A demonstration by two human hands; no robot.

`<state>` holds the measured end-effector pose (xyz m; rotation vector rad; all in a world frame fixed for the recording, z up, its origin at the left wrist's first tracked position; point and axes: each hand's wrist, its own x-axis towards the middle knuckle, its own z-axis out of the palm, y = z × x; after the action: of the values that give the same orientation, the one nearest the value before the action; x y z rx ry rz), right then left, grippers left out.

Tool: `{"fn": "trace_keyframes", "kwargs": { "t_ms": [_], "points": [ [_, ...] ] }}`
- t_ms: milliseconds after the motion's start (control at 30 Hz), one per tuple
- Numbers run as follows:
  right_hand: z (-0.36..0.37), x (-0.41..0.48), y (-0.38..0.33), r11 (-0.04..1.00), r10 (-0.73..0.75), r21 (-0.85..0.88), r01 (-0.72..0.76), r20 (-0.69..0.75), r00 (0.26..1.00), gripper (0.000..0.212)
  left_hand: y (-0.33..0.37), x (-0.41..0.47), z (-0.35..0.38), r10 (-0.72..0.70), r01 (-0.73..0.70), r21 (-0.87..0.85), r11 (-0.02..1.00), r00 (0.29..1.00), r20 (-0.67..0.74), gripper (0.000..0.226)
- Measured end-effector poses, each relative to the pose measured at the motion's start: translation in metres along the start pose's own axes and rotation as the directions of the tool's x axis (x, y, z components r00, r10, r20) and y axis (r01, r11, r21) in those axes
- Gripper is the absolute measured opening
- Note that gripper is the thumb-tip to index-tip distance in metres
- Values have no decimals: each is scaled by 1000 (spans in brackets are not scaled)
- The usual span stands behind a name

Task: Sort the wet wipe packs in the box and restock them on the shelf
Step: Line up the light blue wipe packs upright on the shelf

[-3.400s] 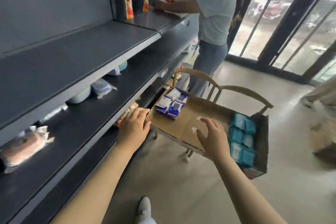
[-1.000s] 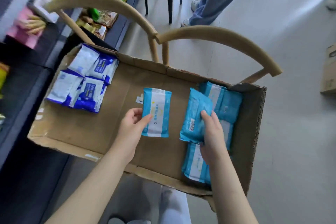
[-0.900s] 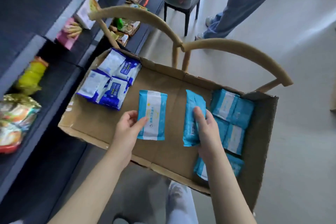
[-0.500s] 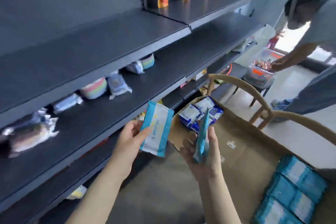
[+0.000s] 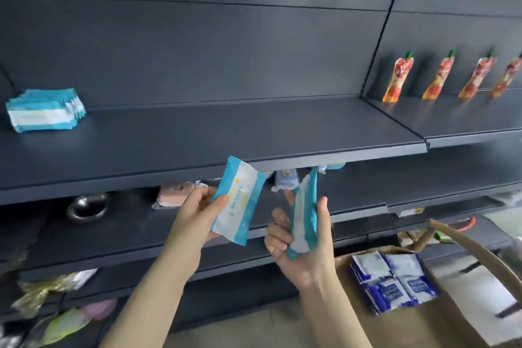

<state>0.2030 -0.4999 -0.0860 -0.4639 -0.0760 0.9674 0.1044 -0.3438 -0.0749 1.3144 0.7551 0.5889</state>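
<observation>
What worries us most is the right pack [image 5: 303,217]. It stands on edge in our right hand [image 5: 305,257], so on the way up to the shelf [image 5: 226,133] it could, we judge, catch the front lip and twist loose. The soft wrapper gives under a squeeze, so a slack hold may let it slide. Setting either pack away from the teal stack [image 5: 45,110] at ten o'clock would spoil the sorting.

Our left hand [image 5: 195,215] grips the left pack [image 5: 238,200], thumb on its face and fingers [image 5: 204,195] curled behind its edge. Our right fingers [image 5: 323,213] half curl round the right pack, thumb at its nine o'clock. Both packs hang just below the shelf lip, and the box [image 5: 440,319] sits at four o'clock.
</observation>
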Motion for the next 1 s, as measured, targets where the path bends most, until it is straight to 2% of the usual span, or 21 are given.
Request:
{"fn": "trace_keyframes", "kwargs": {
  "t_ms": [100, 233, 400, 567, 767, 900, 1000],
  "points": [
    [6, 15, -2, 996, 70, -59, -69, 4, 998, 78, 6, -3, -10, 13, -16, -37, 999, 998, -68, 22],
    [12, 37, -7, 975, 200, -117, -189, 90, 976, 62, 8, -7, -29, 34, -51, -89, 995, 982, -185, 19],
    [41, 74, 8, 915, 368, -222, -337, 115, 923, 68, 20, -6, -77, 44, -98, -151, 984, 944, -327, 17],
    [75, 111, 54, 863, 462, -296, -408, 138, 876, 66, 34, -2, -143, 48, -127, -164, 978, 906, -420, 40],
    [118, 150, 132, 844, 499, -315, -434, 168, 850, 74, 52, 19, -242, 53, -145, -172, 974, 891, -450, 26],
    [154, 184, 190, 786, 491, -490, -377, 125, 862, 50, 68, 37, -315, 68, -160, -169, 972, 889, -452, 41],
    [180, 207, 221, 690, 436, -649, -322, 17, 900, 35, 76, 51, -359, 51, -161, -203, 966, 886, -462, 30]
  ]
}}
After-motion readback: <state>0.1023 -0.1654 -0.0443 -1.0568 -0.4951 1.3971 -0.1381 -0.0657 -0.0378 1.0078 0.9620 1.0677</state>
